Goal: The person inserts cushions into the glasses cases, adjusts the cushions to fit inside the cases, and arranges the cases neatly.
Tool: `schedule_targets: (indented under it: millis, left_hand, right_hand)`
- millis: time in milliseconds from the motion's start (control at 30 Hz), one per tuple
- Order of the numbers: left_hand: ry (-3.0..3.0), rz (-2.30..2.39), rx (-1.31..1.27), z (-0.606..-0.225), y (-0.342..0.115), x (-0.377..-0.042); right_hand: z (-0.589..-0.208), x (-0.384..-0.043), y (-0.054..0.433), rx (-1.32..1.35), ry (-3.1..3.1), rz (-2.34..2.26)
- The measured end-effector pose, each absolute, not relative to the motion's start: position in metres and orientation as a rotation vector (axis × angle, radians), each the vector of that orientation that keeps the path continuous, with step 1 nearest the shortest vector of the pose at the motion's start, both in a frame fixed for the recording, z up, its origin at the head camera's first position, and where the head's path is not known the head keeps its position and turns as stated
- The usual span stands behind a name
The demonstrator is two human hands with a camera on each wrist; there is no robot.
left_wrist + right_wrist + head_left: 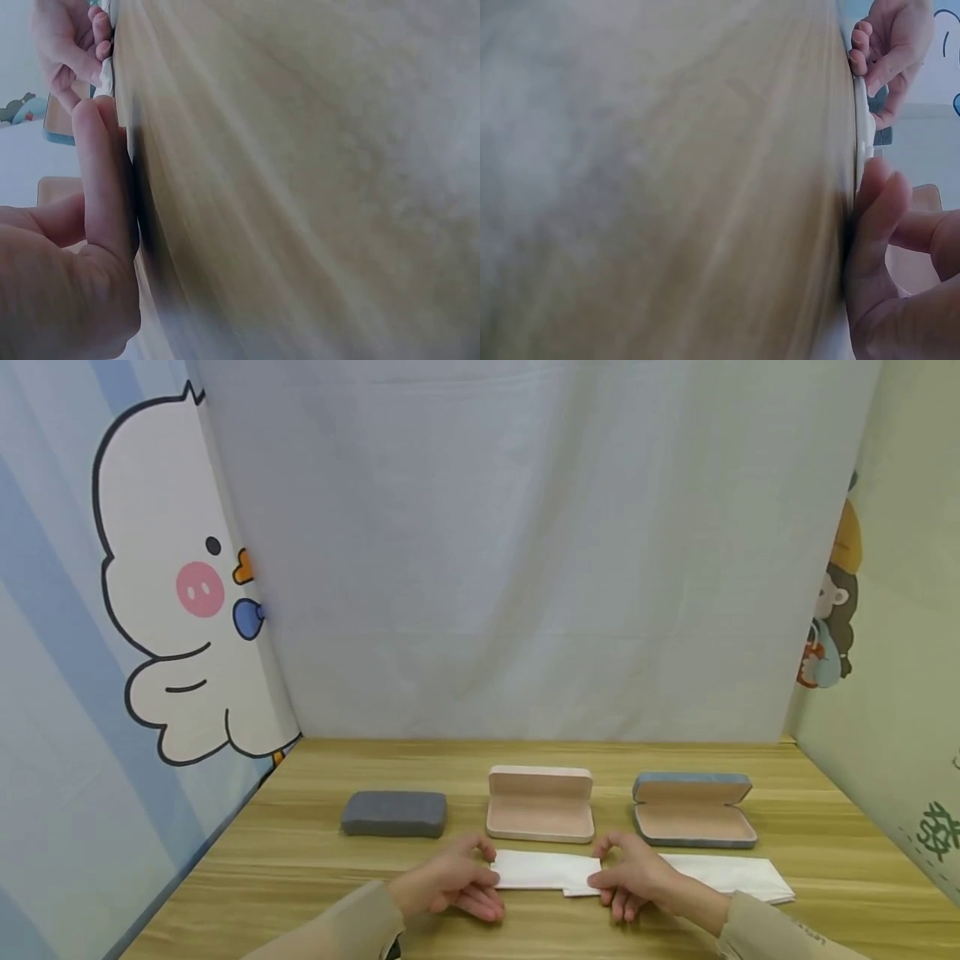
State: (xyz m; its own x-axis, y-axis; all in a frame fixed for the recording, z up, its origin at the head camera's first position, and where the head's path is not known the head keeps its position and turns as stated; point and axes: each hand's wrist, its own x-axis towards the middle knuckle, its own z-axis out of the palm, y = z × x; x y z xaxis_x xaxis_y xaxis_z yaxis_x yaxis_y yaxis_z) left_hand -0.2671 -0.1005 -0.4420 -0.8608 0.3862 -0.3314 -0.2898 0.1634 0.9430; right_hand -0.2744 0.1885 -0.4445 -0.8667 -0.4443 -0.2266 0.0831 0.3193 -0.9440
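Note:
A folded white cloth [543, 869] lies flat on the wooden table in the head view, a long strip with an uneven lower right corner. My left hand [463, 878] holds its left end between thumb and index finger, the other fingers resting low by the tabletop. At the opposite end my right hand [632, 875] pinches the cloth in the same way. Just behind the strip stands an open glasses case [540, 828] with a pale pink lining. In the right wrist view the cloth [862, 124] shows edge-on, stretching between both hands.
A second folded white cloth [731, 875] lies to the right, partly behind my right hand and wrist. Behind it is an open blue-grey glasses case [697, 822]. A closed grey glasses case [395, 814] sits at the left. A pale curtain [540, 568] hangs at the table's far edge.

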Motion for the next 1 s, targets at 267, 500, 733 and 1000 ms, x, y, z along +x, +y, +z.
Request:
schedule_targets:
  millis: [267, 500, 733, 1000]
  left_hand:
    - [2.013, 1.676, 0.023, -0.438, -0.093, -0.268]
    - [2.000, 1.700, 0.002, -0.437, -0.093, -0.270]
    - [1.976, 1.730, 0.024, -0.428, -0.095, -0.274]
    - [1.950, 1.788, 0.034, -0.417, -0.097, -0.283]
  right_hand:
    - [-0.442, -0.273, 0.184, -0.290, 2.186, -1.546]
    - [-0.438, -0.274, 0.184, -0.284, 2.187, -1.559]
    - [-0.428, -0.279, 0.186, -0.314, 2.194, -1.544]
    - [-0.414, -0.291, 0.188, -0.332, 2.186, -1.560]
